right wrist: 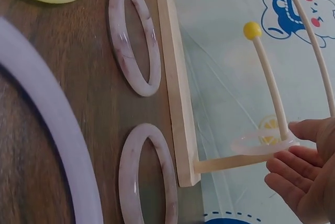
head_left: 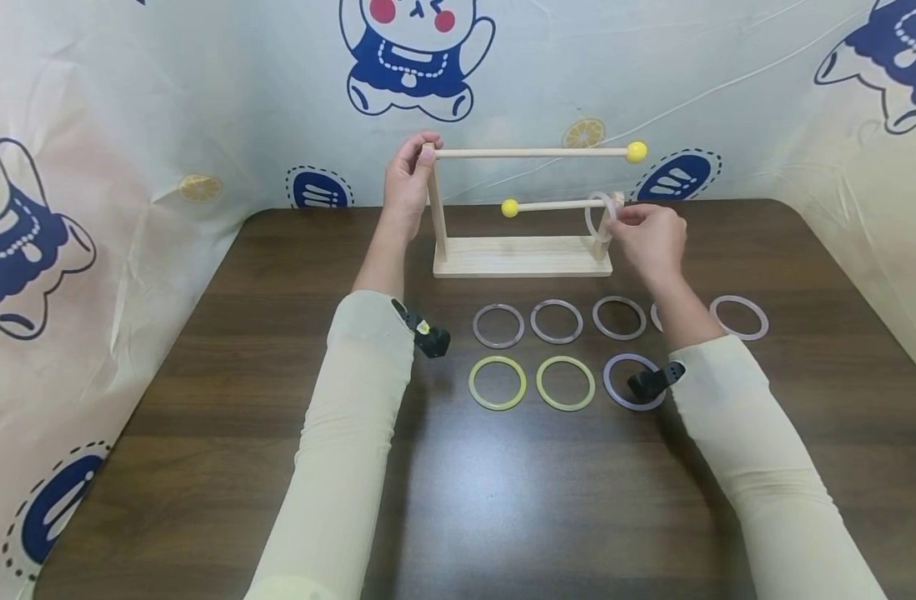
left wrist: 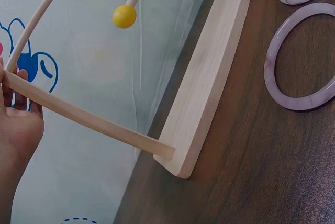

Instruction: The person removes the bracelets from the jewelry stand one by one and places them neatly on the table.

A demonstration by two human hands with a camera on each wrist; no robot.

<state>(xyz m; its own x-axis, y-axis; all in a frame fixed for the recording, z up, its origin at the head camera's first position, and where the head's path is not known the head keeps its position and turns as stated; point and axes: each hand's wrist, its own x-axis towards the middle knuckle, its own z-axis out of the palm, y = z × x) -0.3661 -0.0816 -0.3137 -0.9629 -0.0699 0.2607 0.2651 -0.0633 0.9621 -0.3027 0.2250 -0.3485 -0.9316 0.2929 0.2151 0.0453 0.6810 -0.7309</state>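
Note:
A wooden rack (head_left: 523, 257) stands at the back of the table, an upright post at each end. My left hand (head_left: 408, 187) grips the top of its left post, where the upper rod (head_left: 533, 153) starts. The lower rod (head_left: 558, 205) extends leftward from the right post to a yellow ball (head_left: 509, 208). Around that rod, close to the right post, is a pale translucent bangle (right wrist: 248, 146). My right hand (head_left: 651, 242) pinches the bangle's edge between thumb and fingers, as the right wrist view also shows.
Pale purple marbled bangles (head_left: 476, 326) lie in a row before the rack, one partly hidden under my right forearm. Nearer me are two yellow-green bangles (head_left: 472, 383) and a violet bangle (head_left: 607, 382). A patterned cloth (head_left: 225, 100) hangs behind the table.

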